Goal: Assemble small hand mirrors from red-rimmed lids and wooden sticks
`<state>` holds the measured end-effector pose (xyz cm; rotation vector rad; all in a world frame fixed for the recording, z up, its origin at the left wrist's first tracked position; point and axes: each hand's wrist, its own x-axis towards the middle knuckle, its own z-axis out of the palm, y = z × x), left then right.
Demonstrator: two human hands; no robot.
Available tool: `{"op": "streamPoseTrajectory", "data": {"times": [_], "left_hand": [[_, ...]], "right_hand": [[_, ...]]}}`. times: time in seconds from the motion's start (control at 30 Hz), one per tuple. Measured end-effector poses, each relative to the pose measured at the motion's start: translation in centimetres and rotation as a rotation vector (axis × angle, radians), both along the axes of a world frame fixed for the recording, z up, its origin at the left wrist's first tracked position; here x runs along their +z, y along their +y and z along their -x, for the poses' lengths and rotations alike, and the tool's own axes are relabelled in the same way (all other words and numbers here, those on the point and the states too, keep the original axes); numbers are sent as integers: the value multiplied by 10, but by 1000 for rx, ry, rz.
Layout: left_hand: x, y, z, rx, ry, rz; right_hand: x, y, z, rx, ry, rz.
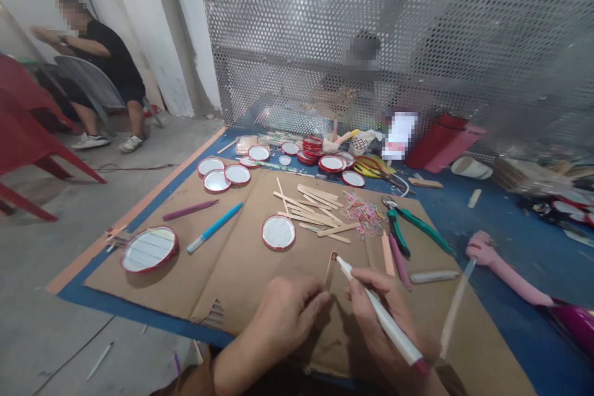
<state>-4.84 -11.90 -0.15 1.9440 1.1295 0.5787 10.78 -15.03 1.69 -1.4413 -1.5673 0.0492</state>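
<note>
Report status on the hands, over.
Left hand pinching a wooden craft stick, upright. Right hand gripping a white marker, tip at the stick's upper end. Loose craft sticks and rubber bands lying beyond, on a cardboard sheet.

cardboard sheet (pixel 153 247) on mat (pixel 116 304) | craft sticks (pixel 309 210) mid-sheet | pliers (pixel 413 229) right of them

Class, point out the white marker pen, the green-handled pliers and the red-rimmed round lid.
White marker pen (pixel 380 312): head view, on its barrel.
Green-handled pliers (pixel 424 229): head view, on one handle.
Red-rimmed round lid (pixel 278 232): head view, on its white centre.
</note>
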Motion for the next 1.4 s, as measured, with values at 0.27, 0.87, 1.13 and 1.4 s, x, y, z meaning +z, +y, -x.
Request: {"op": "streamPoseTrajectory", "data": {"times": [0.27, 0.87, 1.13, 1.4], "left_hand": [[1, 0, -1, 4, -22, 27], [-1, 0, 0, 3, -44, 20], [3, 3, -2, 16, 20, 34], [21, 13, -13, 59, 243, 24]], "right_hand": [[-1, 0, -1, 5, -2, -1], [-2, 0, 0, 8, 33, -24], [-6, 2, -3, 37, -42, -56], [-9, 7, -9, 60, -95, -80]]}}
